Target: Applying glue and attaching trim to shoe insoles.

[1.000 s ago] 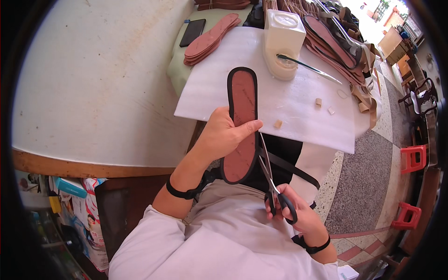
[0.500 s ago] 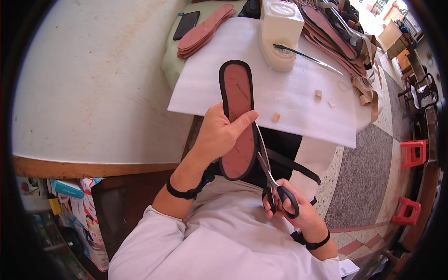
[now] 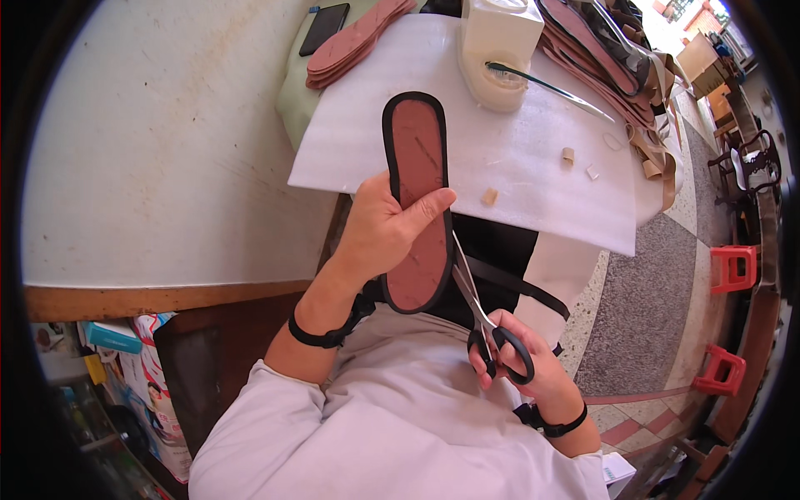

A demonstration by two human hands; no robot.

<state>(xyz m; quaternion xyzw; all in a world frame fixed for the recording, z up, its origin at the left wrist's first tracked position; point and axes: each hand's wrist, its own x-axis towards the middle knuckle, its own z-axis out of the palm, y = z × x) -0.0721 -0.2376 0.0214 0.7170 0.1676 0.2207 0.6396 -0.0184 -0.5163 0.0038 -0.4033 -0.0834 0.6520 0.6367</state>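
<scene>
A reddish-brown insole (image 3: pixel 419 154) with a black edge strip is held upright over my lap. My left hand (image 3: pixel 385 218) grips it at its narrow middle, the thumb lying across its face and the fingers hidden behind. In my right hand (image 3: pixel 527 361) is a pair of scissors (image 3: pixel 477 310) with black handles, fingers through the loops. Its blades stand slightly apart, pointing up along the insole's right edge. The blade tips are close to that edge; whether they touch it I cannot tell.
A white foam sheet (image 3: pixel 358 133) carries a cream container (image 3: pixel 498 50) with a dark-handled brush (image 3: pixel 546 96) on it and a few tan scraps (image 3: pixel 490 197). Stacked insoles (image 3: pixel 354 46) lie at the back left, more (image 3: pixel 596 71) at the back right. A phone (image 3: pixel 324 30) rests beside the left stack.
The insole and my left hand have shifted slightly left and up in the picture. The scissors have moved up a little, their blades still at the insole's right edge.
</scene>
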